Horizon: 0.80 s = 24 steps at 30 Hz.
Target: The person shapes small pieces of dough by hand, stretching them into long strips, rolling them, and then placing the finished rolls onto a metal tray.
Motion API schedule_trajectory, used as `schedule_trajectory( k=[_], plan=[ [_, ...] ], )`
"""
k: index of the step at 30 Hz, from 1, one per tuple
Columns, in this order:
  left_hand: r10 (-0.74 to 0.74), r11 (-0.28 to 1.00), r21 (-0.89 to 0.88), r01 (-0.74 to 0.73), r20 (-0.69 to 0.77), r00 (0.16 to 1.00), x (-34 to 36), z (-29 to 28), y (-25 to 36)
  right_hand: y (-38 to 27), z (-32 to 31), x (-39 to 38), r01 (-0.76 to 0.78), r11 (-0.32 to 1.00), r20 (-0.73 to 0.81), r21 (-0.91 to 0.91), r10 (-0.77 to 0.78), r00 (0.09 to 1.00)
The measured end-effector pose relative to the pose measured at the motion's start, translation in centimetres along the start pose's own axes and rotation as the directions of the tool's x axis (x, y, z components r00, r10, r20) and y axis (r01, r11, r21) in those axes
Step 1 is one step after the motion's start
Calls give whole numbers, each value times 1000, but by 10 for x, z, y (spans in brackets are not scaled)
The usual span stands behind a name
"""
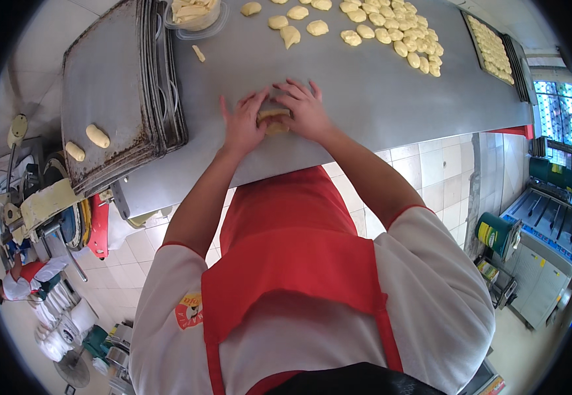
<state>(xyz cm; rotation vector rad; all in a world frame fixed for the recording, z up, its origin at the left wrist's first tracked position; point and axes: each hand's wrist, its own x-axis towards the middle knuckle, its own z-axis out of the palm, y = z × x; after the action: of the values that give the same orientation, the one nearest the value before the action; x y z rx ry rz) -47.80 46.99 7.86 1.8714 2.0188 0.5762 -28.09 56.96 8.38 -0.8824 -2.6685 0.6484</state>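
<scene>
A piece of pale yellow dough (274, 125) lies near the front edge of the metal table, between my two hands. My left hand (244, 122) holds its left end, thumb toward the dough and the other fingers spread forward. At the right end my right hand (307, 113) grips it in the same way, fingers curved and apart. Part of the dough is hidden under the fingers. A thin pale strip (198, 53) rests on the table beyond my left hand.
Stacked dark baking trays (118, 72) stand at the left, with two dough rolls (98, 136) on top. Behind them is a plastic tub (197, 16) of pale strips. Several dough pieces (398, 26) cover the far side. A filled tray (490, 49) sits far right. Another person (26, 276) is at the far left.
</scene>
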Motion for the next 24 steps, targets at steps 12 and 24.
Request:
schedule_trajectory(
  k=[12,24],
  plan=[
    [105,973,214,-91,-58,993,-11,10,-16,18,16,-6,-31,993,-37,-112,27,999],
    [102,957,265,-121,84,991,-20,6,-16,19,9,-16,47,979,104,-201,-26,994]
  ],
)
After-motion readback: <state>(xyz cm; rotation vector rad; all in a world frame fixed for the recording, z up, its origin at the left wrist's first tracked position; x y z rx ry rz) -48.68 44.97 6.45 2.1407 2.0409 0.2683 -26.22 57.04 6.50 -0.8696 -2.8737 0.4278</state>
